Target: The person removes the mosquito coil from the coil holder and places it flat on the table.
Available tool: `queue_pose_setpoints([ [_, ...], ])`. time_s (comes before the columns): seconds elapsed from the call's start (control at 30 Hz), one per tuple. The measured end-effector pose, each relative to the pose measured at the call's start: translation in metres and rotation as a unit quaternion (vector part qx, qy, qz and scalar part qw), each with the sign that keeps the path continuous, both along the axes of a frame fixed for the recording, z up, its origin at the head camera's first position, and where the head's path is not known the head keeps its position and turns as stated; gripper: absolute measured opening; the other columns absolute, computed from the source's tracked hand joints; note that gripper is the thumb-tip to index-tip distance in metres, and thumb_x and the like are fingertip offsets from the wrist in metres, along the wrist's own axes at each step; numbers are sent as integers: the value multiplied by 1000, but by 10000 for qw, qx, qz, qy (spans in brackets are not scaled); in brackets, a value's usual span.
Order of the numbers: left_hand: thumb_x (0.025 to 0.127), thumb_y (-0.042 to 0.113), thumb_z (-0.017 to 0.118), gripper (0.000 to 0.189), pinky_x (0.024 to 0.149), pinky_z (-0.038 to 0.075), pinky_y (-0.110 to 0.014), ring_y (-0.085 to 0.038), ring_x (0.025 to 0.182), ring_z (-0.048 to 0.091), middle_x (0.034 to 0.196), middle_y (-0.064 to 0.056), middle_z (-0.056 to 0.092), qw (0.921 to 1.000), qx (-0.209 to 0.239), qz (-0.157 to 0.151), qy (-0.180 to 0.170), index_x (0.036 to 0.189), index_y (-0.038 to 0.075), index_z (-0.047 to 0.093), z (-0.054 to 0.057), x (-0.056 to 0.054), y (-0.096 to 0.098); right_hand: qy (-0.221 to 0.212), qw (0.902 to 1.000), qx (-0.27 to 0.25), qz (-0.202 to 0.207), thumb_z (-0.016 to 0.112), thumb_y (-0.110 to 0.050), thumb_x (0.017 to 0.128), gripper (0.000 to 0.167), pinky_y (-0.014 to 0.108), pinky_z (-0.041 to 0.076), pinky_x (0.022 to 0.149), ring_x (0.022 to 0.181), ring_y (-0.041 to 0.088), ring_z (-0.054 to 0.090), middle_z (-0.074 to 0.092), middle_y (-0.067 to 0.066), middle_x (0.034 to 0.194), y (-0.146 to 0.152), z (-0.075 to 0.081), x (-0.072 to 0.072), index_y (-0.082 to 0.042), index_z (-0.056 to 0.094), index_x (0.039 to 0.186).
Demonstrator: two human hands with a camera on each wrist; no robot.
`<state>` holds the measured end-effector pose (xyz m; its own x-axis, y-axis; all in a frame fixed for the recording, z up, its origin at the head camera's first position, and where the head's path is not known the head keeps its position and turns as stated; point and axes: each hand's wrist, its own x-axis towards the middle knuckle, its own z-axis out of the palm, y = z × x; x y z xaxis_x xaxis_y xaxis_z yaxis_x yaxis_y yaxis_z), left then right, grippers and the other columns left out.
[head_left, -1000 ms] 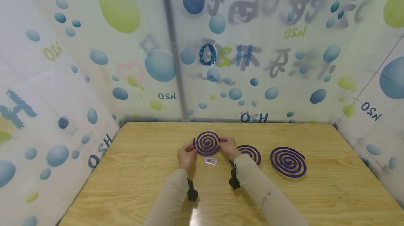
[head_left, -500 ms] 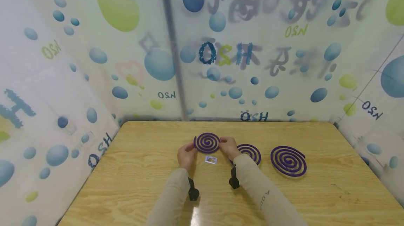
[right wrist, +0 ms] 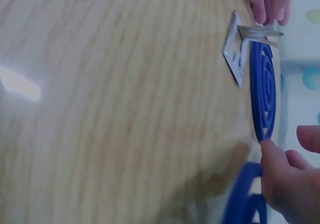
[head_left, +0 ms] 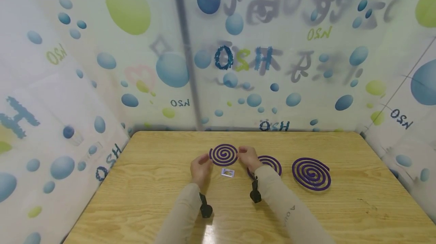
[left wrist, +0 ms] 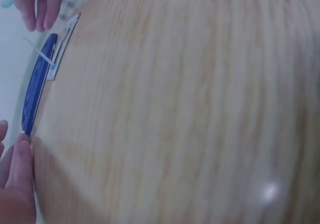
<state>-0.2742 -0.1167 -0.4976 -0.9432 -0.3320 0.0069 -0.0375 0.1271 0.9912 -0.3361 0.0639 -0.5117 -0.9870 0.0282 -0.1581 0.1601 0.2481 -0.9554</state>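
A purple mosquito coil lies flat on the table in front of me. My left hand has its fingertips at the coil's left edge. On the opposite side, the fingertips of my right hand are right at the rim, with no curled grip on it. Just nearer to me sits a small metal coil stand; its thin prongs stick up in the right wrist view. That view also has the coil seen edge-on between both hands.
A second purple coil lies right beside my right forearm, partly covered by it. Farther right rests a third coil. The wooden table ends at a patterned wall.
The front coil has gone from slightly tilted to flat on the table. Both hands have loosened and drawn a little outward from its edges.
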Motion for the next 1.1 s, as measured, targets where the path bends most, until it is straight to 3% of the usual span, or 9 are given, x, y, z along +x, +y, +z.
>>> queue_pose_setpoints([
  [0.07,78,-4,60,30,81,49,-35,-32,94,57,105,-25,58,9997,166,-169,23,107,-10,57,2,0,-2,30,10000,-6,78,57,0,81,38,32,48,81,98,28,54,54,21,111,2,10,5,6,50,118],
  [0.1,79,-3,59,31,79,50,-33,-31,94,57,106,-25,57,9996,180,-237,28,109,-10,56,3,0,-3,-178,9998,50,53,53,3,83,39,36,47,84,102,32,51,51,23,116,0,26,15,7,46,121],
  [0.2,80,-2,59,33,74,52,-29,-30,92,58,109,-26,56,9989,251,-400,70,112,-9,54,9,-2,-5,-124,9993,-256,250,48,5,84,39,36,46,87,105,34,49,47,27,119,5,47,29,11,42,122],
  [0.37,80,-3,60,34,66,51,-25,-25,88,59,106,-24,58,9974,115,-664,254,112,-10,54,23,-1,-3,-246,9947,-744,672,45,2,89,40,37,42,93,114,35,42,40,27,126,16,66,38,10,37,127],
  [0.57,79,-1,61,33,62,49,-19,-24,87,58,103,-24,60,9905,-138,-1255,549,110,-12,54,32,3,5,-144,9924,-682,1011,45,-2,90,40,38,40,94,116,35,40,38,26,128,36,75,45,8,37,128],
  [0.7,80,-1,61,32,69,51,-23,-28,90,59,103,-24,60,9805,-446,-1731,817,109,-11,55,37,7,13,124,9922,-535,1115,45,-3,91,38,39,42,92,115,36,42,39,27,127,52,79,52,8,39,126],
  [0.83,79,-1,62,29,75,50,-28,-29,90,58,98,-22,62,9705,-899,-1943,1107,106,-9,58,42,7,21,430,9914,-313,1194,46,-6,92,37,38,44,89,113,35,44,42,26,126,71,82,57,6,41,126],
  [0.97,80,2,62,27,79,49,-35,-32,91,57,98,-22,62,9635,-1112,-2120,1202,105,-9,59,48,9,32,658,9907,-132,1183,45,-8,92,36,39,44,90,112,34,45,44,24,125,90,85,64,6,41,126],
  [1.1,80,7,63,33,80,50,-34,-33,92,57,108,-22,57,9616,-1001,-2349,1004,109,-9,56,50,12,44,728,9915,-68,1074,43,-8,93,36,43,42,91,112,38,42,43,26,124,107,85,69,10,40,125],
])
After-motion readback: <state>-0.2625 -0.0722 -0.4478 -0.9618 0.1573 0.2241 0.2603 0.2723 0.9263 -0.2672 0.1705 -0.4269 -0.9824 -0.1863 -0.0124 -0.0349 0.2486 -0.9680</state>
